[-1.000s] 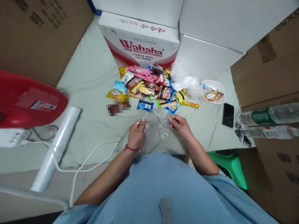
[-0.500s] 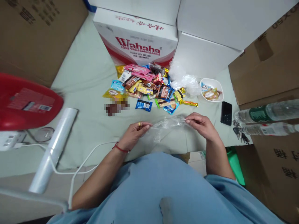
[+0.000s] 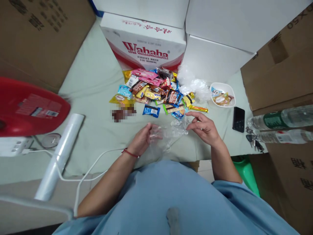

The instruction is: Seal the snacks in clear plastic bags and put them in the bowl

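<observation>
A clear, crumpled plastic bag (image 3: pixel 168 135) stretches between my two hands, above the cloth. My left hand (image 3: pixel 143 140) holds the left end of the bag, its thumb up and its fingers seen through the film. At the right end, my right hand (image 3: pixel 204 129) has its fingers apart, with the index finger stretched out and the fingertips close to or touching the bag's edge. Just beyond the hands lies a heap of wrapped snacks (image 3: pixel 154 89), with a blue packet (image 3: pixel 151 111) in front of it.
A white bowl (image 3: pixel 222 94) with several packets, a black phone (image 3: pixel 238 119), keys (image 3: pixel 254 140) and plastic bottles (image 3: pixel 283 117) are at the right. More clear plastic bags (image 3: pixel 195 86) lie behind. A plastic roll (image 3: pixel 61 153), white cable (image 3: pixel 80 179) and red container (image 3: pixel 31 107) are at the left.
My left hand has moved right and turned, with its fingers now behind or inside the bag's film. My right hand has shifted slightly left and its pinch on the bag has loosened.
</observation>
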`<move>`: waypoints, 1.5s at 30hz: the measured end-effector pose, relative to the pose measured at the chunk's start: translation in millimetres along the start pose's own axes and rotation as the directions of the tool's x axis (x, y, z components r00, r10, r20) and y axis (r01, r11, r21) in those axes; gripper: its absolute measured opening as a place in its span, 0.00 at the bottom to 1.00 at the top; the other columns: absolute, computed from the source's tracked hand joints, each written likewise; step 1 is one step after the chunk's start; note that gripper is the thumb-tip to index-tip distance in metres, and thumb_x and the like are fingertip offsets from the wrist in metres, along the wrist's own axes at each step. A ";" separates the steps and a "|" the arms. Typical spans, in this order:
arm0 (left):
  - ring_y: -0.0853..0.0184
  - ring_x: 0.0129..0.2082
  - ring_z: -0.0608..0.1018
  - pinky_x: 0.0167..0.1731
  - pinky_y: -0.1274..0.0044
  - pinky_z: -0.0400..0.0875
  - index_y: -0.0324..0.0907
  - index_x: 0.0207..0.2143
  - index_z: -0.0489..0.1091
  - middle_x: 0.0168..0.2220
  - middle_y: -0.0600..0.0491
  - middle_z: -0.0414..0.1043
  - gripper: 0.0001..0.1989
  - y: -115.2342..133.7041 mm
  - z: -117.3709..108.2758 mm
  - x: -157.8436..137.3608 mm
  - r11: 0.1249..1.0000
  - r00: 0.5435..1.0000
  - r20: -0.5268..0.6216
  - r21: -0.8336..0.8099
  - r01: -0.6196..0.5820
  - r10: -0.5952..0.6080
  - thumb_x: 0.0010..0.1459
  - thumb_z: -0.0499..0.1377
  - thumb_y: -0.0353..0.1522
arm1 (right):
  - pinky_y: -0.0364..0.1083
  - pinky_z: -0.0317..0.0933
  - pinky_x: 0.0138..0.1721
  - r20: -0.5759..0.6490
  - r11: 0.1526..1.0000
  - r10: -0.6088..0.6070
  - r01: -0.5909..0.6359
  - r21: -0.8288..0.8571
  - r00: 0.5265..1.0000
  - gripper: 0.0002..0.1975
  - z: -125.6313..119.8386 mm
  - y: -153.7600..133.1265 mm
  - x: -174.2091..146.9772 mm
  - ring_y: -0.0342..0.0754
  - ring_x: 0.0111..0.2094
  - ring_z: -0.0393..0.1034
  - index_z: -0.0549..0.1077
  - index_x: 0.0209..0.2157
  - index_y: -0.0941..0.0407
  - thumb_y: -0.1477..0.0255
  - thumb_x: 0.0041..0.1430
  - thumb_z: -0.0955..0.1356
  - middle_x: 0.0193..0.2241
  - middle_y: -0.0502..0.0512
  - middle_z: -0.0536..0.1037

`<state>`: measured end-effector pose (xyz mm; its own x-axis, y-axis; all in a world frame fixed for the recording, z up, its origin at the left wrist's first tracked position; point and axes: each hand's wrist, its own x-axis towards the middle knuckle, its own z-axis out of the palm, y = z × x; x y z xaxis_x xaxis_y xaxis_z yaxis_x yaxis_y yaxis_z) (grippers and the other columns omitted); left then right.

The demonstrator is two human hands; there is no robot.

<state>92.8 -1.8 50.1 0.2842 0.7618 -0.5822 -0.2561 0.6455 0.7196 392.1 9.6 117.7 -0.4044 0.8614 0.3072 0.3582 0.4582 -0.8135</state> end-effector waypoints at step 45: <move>0.50 0.59 0.72 0.62 0.58 0.67 0.40 0.57 0.68 0.56 0.39 0.73 0.28 -21.0 -8.9 -19.3 0.278 0.644 -0.055 0.928 -0.250 0.763 0.62 0.61 0.49 | 0.48 0.68 0.35 -0.096 0.725 0.684 -0.658 0.204 0.723 0.20 76.0 35.6 -61.4 0.49 0.31 0.72 0.76 0.40 0.54 0.51 0.62 0.69 0.30 0.52 0.78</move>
<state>84.5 -29.6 42.8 -0.0637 0.9861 0.1535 0.7149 -0.0622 0.6965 365.8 -43.6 32.4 0.0337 0.9574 -0.2867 0.3545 -0.2796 -0.8923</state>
